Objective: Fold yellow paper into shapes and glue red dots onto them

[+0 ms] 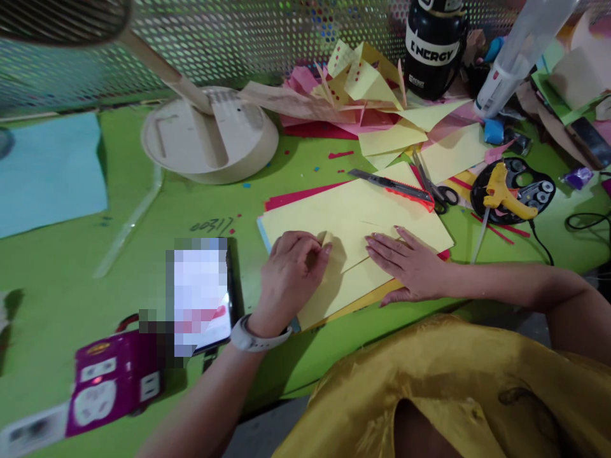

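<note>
Plainly, everything turns on the top yellow sheet [310, 213], which lies on a stack of coloured paper on the green table [119, 305], straight under both hands. Its long axis runs left to right on a slant, the right end farther away than the left. The left hand [289, 273] is over the left part, thumb and forefinger brought together on a small raised flap [327, 239] of yellow paper, the other fingers curled in; whether that flap belongs to the top sheet or is a loose strip, I cannot tell. The right hand [405, 264] grips nothing: it is spread flat, palm down, on the right part of the paper, fingers pointing left and slightly far. So the flap sits between the hands, touching the left one and a little apart from the right fingertips. A paper edge shows between them, slanting the same way as the sheet. The craft knife [403, 191] lies across the sheet's far right part, nearer the right hand, with the scissors [431, 184] just beyond its right end.
</note>
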Available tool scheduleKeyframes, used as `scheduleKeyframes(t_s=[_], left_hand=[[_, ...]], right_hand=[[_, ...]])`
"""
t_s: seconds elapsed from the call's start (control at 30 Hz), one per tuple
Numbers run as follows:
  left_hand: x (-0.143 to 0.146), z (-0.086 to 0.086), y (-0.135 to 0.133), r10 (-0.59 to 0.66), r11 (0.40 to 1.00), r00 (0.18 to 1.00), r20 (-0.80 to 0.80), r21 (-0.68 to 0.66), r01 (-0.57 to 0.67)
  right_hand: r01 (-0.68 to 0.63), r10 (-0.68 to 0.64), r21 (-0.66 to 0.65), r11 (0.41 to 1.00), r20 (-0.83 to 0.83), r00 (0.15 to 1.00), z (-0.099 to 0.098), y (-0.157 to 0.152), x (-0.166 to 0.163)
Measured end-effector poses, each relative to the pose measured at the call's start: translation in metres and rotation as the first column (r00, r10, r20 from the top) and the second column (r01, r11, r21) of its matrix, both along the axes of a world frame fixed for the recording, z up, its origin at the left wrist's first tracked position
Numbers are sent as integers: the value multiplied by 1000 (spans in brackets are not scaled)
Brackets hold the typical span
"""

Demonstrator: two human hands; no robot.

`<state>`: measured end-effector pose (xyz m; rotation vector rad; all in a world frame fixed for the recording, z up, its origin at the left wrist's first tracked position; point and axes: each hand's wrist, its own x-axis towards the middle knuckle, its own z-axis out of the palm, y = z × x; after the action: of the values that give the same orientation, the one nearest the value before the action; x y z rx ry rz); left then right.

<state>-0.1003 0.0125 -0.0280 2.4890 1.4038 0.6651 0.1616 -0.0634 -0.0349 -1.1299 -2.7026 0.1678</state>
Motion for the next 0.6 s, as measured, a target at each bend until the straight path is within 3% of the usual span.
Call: scheduleKeyframes(t_s=[0.37,0.6], left_hand=[[0,0,0,10,1000,1000,-17,5,-10],[1,1,0,17,1000,1000,-3,-24,-17]], right_hand=[[-19,18,-117,993,-14,1000,1,0,-1],[-1,1,-120,993,-2,1000,4,0,-2]])
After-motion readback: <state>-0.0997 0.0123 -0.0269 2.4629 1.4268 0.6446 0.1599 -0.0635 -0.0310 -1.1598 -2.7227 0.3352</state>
